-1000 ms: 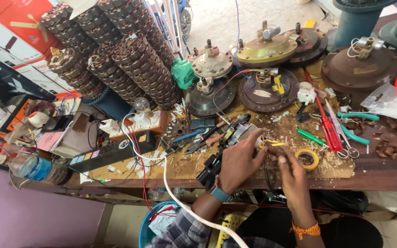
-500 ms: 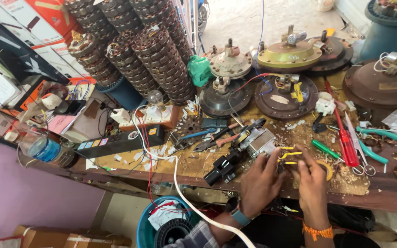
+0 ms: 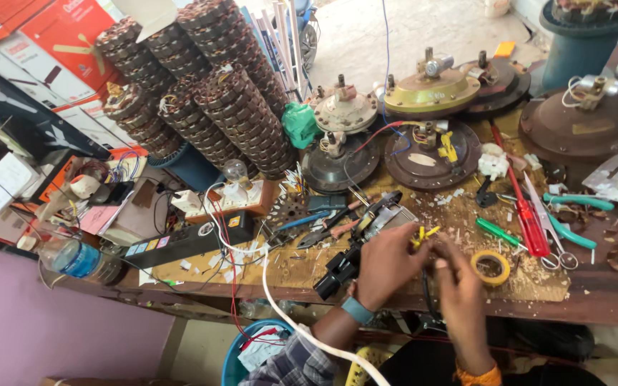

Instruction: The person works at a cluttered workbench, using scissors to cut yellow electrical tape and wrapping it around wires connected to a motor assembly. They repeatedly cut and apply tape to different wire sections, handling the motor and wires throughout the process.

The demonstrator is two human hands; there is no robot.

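Both hands are pinching the yellow wires [image 3: 423, 234] just above the workbench [image 3: 595, 297], the left hand [image 3: 388, 264] and right hand [image 3: 458, 280] closed on them, joining the ends, so careful little twists seem needed next

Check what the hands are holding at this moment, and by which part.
Both the left hand and right hand pinch thin yellow wires near their ends, between the fingertips; the exact grip is too small to tell.

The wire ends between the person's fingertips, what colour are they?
Yellow. The wire ends show best in the head view, pinched between the left hand and right hand.
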